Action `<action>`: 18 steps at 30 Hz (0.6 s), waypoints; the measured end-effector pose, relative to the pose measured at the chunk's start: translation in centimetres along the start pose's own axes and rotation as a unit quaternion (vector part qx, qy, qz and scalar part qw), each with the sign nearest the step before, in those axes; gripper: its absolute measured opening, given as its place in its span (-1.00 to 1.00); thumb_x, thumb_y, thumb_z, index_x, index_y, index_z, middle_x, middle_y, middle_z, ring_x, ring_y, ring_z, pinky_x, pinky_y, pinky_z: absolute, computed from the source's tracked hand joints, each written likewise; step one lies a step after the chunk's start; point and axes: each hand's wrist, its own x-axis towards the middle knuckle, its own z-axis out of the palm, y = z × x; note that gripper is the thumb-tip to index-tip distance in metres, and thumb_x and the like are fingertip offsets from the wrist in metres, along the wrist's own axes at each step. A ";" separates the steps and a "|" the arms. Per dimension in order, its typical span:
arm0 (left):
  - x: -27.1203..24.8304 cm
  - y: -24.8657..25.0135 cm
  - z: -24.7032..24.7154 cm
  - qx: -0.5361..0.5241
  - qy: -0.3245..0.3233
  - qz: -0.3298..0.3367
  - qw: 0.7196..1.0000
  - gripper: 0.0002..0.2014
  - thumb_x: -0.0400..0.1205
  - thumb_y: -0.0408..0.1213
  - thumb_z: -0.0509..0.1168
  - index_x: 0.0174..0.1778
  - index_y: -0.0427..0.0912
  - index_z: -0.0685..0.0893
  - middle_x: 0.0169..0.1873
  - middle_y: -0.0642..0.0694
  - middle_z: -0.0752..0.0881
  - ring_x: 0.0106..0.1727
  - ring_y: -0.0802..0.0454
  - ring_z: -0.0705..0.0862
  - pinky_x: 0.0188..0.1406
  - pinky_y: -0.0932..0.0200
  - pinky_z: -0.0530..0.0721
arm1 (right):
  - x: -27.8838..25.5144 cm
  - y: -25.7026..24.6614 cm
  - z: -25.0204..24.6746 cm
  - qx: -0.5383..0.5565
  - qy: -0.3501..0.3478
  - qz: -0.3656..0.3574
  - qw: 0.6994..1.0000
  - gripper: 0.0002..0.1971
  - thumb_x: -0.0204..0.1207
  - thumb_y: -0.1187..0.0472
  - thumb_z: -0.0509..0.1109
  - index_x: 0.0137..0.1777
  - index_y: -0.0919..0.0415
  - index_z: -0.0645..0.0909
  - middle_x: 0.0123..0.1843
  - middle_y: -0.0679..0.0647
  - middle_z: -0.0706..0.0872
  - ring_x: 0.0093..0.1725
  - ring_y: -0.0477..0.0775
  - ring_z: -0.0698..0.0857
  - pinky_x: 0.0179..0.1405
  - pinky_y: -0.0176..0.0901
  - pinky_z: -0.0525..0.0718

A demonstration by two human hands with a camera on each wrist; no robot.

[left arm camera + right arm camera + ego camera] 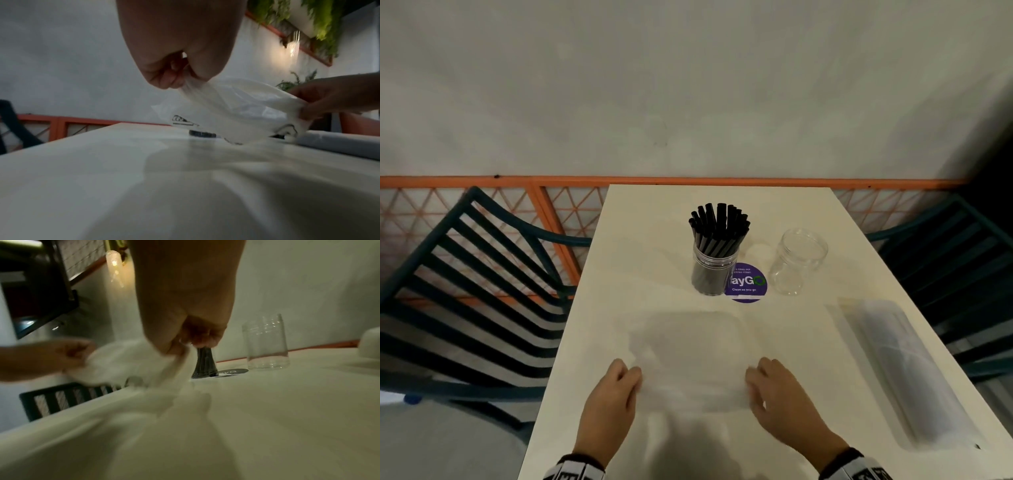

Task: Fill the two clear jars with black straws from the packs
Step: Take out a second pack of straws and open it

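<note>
Worktop [808,342]: pale rectangular surface carrying every item listed below; dark slatted chairs [465,291] are standing at both sides.
Full pack [914,373]: a long, translucent wrapped pack is lying along the right edge of the worktop, well apart from both hands; its contents are too blurred to confirm.
Empty wrapper [236,110]: a thin, clear plastic pack is being held just above the near-centre worktop, stretched between the two hands; black printing is showing on it, not legible.
Filled jar [714,270]: a clear jar is standing upright at centre, packed with black straws [720,222] fanning above its rim.
Empty jar [796,262]: a clear jar is standing upright, right of the filled jar, apart from it.
Sticker [748,282]: a round purple label is lying flat between the jars, partly hidden by the filled jar; it is reading "ayGO" and "Clean as you go".
Left hand [613,394] grip: fingers are curling inward, pinching the wrapper's left edge.
Right hand [779,394] grip: fingertips are pinching the wrapper's right edge.
</note>
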 end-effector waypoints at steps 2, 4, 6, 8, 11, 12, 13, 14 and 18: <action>-0.8 -1.5 0.3 0.016 -0.036 -0.033 0.999 -0.76 0.52 -0.31 0.25 -0.33 -0.03 0.29 -0.36 0.03 0.29 -0.56 0.10 0.32 -0.61 0.25 0.43 | -0.2 -0.1 -0.2 0.004 -0.113 -0.028 0.993 -0.55 0.32 -0.37 0.20 -0.01 -0.05 0.39 0.04 -0.18 0.26 0.08 0.02 0.40 0.06 -0.16 0.42; -1.6 -2.7 0.2 0.012 -0.085 -0.036 0.996 -0.63 0.46 -0.39 0.38 -0.32 0.08 0.32 -0.34 0.11 0.32 -0.54 0.11 0.41 -0.52 0.22 0.53 | -0.2 -0.9 -0.2 0.032 -0.108 -0.024 0.993 -0.31 0.26 -0.58 0.03 0.21 -0.11 0.37 0.35 -0.15 0.22 0.39 -0.04 0.21 0.40 -0.15 0.23; -2.1 -2.7 -0.7 -0.021 -0.159 -0.023 0.987 -0.61 0.43 -0.25 0.37 -0.23 0.35 0.32 -0.17 0.23 0.32 -0.31 0.16 0.53 -0.22 0.25 0.61 | 0.5 -2.3 0.6 0.036 -0.079 -0.024 0.996 -0.31 0.38 -0.49 -0.23 0.45 -0.23 0.20 0.62 -0.16 -0.04 0.62 -0.04 -0.14 0.57 -0.07 -0.07; -2.3 -1.2 -2.1 -0.032 -0.231 -0.039 0.972 -0.58 0.35 0.05 0.33 -0.01 0.39 0.25 0.06 0.29 0.23 0.08 0.19 0.47 0.12 0.29 0.49 | 1.3 -3.2 2.8 0.020 -0.117 -0.011 0.993 -0.26 0.38 -0.41 -0.40 0.58 -0.24 -0.03 0.63 -0.14 -0.30 0.60 0.03 -0.35 0.58 0.06 -0.20; -1.5 1.6 -2.2 0.002 -0.186 -0.034 0.982 -0.26 0.25 0.35 0.17 0.33 0.25 0.13 0.35 0.22 0.06 0.41 0.21 0.15 0.41 0.22 0.22 | 2.2 -3.6 5.3 -0.035 -0.204 0.069 0.976 -0.34 0.56 -0.24 -0.44 0.51 -0.11 0.25 0.58 0.13 0.36 0.53 0.25 0.40 0.36 0.20 0.52; -1.2 2.6 -1.7 -0.003 -0.167 -0.027 0.986 -0.21 0.30 0.41 0.07 0.44 0.20 0.08 0.45 0.22 -0.02 0.51 0.19 0.02 0.50 0.18 0.07 | 2.3 -3.7 6.0 -0.060 -0.215 0.091 0.970 -0.38 0.60 -0.18 -0.41 0.43 -0.09 0.36 0.44 0.12 0.58 0.35 0.21 0.62 0.14 0.15 0.69; -1.0 3.2 -0.6 0.010 -0.164 -0.019 0.986 -0.19 0.37 0.44 -0.08 0.52 0.15 0.01 0.54 0.19 -0.13 0.59 0.13 -0.12 0.54 0.16 -0.09 | 2.4 -3.8 6.7 -0.084 -0.204 0.098 0.971 -0.41 0.62 -0.15 -0.38 0.38 -0.09 0.40 0.34 0.09 0.68 0.25 0.17 0.71 0.01 0.11 0.74; -0.8 3.4 0.8 0.050 -0.170 -0.019 0.984 -0.21 0.44 0.42 -0.24 0.55 0.09 -0.01 0.59 0.12 -0.21 0.61 0.06 -0.17 0.55 0.14 -0.19 | 2.4 -3.7 7.5 -0.098 -0.188 0.092 0.973 -0.43 0.63 -0.13 -0.36 0.36 -0.09 0.40 0.31 0.08 0.70 0.22 0.14 0.73 -0.02 0.08 0.76; -0.5 0.6 5.4 0.135 -0.259 -0.028 0.956 -0.35 0.64 0.18 -0.34 0.34 -0.17 0.41 0.64 -0.11 -0.18 0.64 -0.09 -0.03 0.56 0.10 -0.28 | 2.1 -3.1 7.8 -0.099 -0.196 0.104 0.970 -0.42 0.64 -0.11 -0.36 0.37 -0.03 0.41 0.33 0.03 0.69 0.26 0.09 0.70 0.00 0.09 0.77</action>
